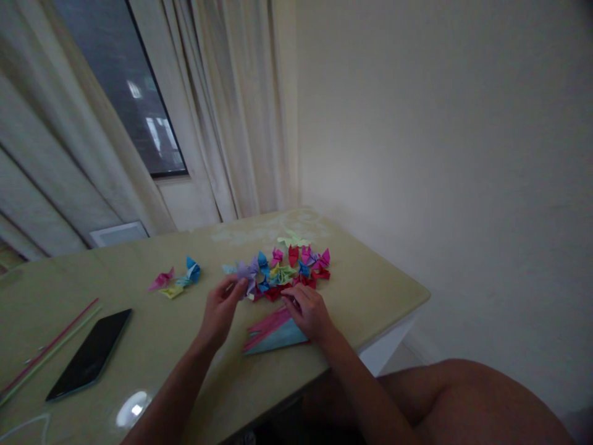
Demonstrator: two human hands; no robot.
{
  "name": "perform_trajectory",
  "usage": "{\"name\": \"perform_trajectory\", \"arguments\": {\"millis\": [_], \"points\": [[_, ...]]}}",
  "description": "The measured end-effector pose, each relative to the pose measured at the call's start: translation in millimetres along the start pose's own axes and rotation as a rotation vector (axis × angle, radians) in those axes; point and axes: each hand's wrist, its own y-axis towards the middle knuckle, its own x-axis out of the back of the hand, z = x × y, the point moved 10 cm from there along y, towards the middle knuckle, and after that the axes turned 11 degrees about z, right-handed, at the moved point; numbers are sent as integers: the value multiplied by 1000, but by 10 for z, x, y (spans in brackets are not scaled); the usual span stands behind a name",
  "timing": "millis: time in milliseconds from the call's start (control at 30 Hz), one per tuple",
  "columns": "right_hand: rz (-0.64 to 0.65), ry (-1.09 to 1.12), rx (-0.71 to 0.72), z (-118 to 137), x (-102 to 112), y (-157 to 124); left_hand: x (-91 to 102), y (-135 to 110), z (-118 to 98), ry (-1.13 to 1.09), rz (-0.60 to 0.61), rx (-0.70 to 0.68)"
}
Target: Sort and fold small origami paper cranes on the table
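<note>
**Bright cluster of folded paper figures (pixel 282 274) lay on the right half of the table (pixel 370 293)**

The left hand (pixel 220 311) was at the left end of the cluster, its thumb and forefinger against a lilac figure (pixel 247 269); whether it gripped that figure or merely touched it could not be told. The right hand (pixel 308 310) was at the cluster's near side, fingertips drawn together beside the red figures (pixel 277 292); whether anything was pinched between them could not be made out. Blue, pink, red and purple pieces crowded close together, with a pale green figure (pixel 294 240) on the far side.

A flat pink and light-blue piece (pixel 275 334) lay on the near side of the cluster, partly covered by the right hand. Well apart to the left, a pink figure (pixel 162 279), a yellow figure (pixel 172 292) and a blue figure (pixel 191 272) formed a smaller group. Nearer and farther left lay a dark phone (pixel 90 354), with a thin pink rod (pixel 58 338) and a thin green rod (pixel 62 344) beside it.
</note>
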Motion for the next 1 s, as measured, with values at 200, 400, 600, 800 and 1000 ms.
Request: {"name": "perform_trajectory", "arguments": {"millis": [200,400,600,800,1000], "points": [[25,19,55,54,8,3,-524,-187,198,-120,220,28],[59,-1,87,90,-24,7,-647,-254,147,-146,291,69],[17,64,32,-10,-10,-13,-584,-292,62,-114,246,-34],[65,73,35,27,-40,-7,-639,-295,-4,151,290,-121],[62,91,45,30,-34,-12,-598,-270,22,139,252,-108]]}}
